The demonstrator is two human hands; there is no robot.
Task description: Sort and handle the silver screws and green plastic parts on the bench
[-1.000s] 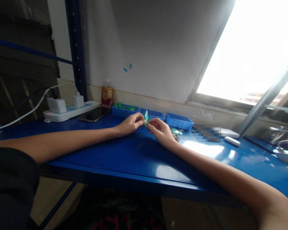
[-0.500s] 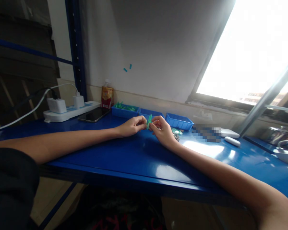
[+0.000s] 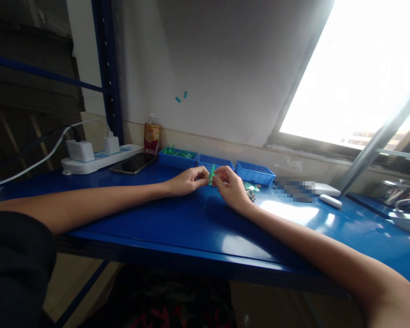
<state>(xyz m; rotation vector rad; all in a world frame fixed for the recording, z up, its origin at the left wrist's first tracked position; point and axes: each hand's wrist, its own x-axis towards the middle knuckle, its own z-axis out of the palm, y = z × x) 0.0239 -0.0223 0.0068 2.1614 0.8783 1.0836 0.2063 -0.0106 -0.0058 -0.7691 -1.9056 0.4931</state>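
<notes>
Between my two hands, just above the blue table, is a small green plastic piece (image 3: 212,173), held upright. My left hand (image 3: 190,180) pinches it from the left with thumb and fingertips. From the right, my right hand (image 3: 230,184) closes its thumb and index finger on the same piece; whether a smaller part sits in those fingers is hidden. Behind the hands stands a blue bin (image 3: 176,159) heaped with similar green pieces. A second blue bin (image 3: 215,161) is partly covered by my hands, and a third blue bin (image 3: 255,173) is to its right.
Small metal parts (image 3: 250,195) and a plastic bag (image 3: 252,187) lie beside my right wrist. At the left are a power strip (image 3: 119,155), a phone (image 3: 134,164) and a drink bottle (image 3: 152,135). White objects (image 3: 330,201) lie at the right, near a lidded metal pot (image 3: 398,193).
The green piece has turned slightly between my fingers and appears narrower now. Both hands stay in nearly the same place.
</notes>
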